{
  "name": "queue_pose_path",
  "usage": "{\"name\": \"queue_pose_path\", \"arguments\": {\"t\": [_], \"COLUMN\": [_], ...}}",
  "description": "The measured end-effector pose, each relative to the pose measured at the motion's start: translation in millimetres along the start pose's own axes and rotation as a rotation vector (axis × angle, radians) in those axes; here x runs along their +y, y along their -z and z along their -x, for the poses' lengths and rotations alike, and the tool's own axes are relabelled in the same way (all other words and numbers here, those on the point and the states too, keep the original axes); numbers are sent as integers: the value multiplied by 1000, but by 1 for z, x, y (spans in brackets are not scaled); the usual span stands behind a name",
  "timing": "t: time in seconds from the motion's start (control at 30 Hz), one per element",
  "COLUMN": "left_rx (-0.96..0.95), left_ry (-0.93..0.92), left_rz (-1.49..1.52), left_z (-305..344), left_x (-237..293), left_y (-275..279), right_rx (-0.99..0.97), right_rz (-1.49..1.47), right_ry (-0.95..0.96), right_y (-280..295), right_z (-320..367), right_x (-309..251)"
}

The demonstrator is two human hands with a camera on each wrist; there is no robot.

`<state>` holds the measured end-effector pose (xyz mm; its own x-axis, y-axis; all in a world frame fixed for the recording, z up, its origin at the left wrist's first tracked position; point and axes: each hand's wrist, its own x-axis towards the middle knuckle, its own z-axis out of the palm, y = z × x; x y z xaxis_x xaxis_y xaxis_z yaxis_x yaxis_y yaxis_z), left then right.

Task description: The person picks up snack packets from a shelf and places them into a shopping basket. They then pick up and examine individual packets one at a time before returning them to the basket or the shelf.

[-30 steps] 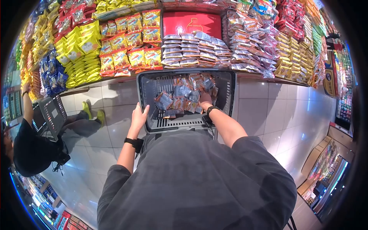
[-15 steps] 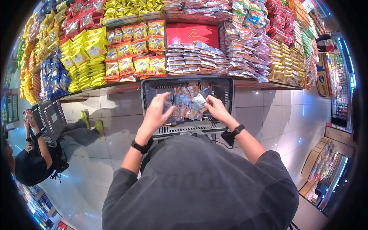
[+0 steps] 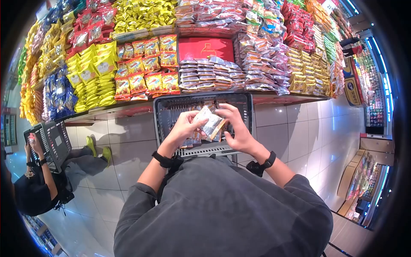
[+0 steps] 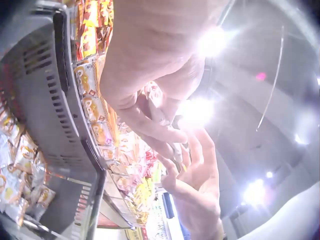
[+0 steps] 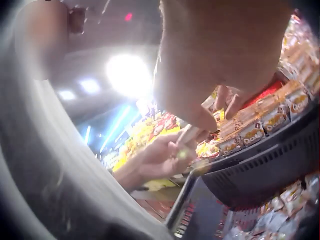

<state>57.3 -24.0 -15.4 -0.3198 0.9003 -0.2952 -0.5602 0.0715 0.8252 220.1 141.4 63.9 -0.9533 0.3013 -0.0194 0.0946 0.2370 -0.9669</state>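
Observation:
In the head view, my left hand [image 3: 185, 128] pinches a small silvery-white snack packet [image 3: 209, 123] with an orange-patterned edge, raised over the basket. My right hand [image 3: 240, 132] is at the packet's right side, thumb and fingers spread apart, fingertips by its upper edge. From the left wrist, the packet [image 4: 159, 112] shows edge-on between the left thumb and fingers, while the right hand [image 4: 197, 187] faces it with loosely extended fingers. Below both hands is a dark grey shopping basket [image 3: 159, 112], holding several similar packets [image 4: 20, 170], partly hidden by the hands in the head view.
Beyond the basket runs a display shelf [image 3: 137, 103] stacked with yellow bags [image 3: 92, 75], red-and-yellow bags [image 3: 137, 83] and piled silvery packets [image 3: 212, 75]. At left another person [image 3: 36, 184] sits with a second basket [image 3: 58, 141]. Tiled floor [image 3: 274, 132] stretches to the right.
My right hand has lifted a packet out of the basket's pile. My left hand has let go of the basket rim and moved right, and now grips the packet; the right fingers have spread.

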Motion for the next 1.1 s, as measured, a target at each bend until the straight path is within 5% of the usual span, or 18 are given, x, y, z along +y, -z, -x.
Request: {"name": "queue_pose_path", "arguments": {"t": [0.07,0.2,0.33,0.4,0.47,0.6,0.7,0.8,0.93,1.1], "left_rx": [-48,30,-125,56,229,250,-66,-40,-93,-117], "left_ry": [73,139,193,-94,-603,-749,-337,-124,-4,-96], "left_rz": [75,24,-126,-537,-1006,-1354,-1428,-1388,-1382,-1472], "left_z": [-2,-24,-75,-119,-163,-239,-272,-278,-278,-292], "left_x": [4,7,51,63,76,87,91,90,93,77], "left_y": [1,-4,7,13,21,35,35,29,29,42], "right_rx": [-119,-62,121,206,270,233,122,-39,-139,-263], "right_rz": [663,619,550,606,696,908,985,1285,1446,1505], "right_ry": [426,535,505,387,295,213,244,317,401,319], "right_y": [1,8,38,64,100,144,155,158,164,165], "right_z": [-8,-25,-60,-87,-125,-199,-237,-251,-256,-245], "right_x": [-6,5,3,3,17,63,102,121,137,134]}}
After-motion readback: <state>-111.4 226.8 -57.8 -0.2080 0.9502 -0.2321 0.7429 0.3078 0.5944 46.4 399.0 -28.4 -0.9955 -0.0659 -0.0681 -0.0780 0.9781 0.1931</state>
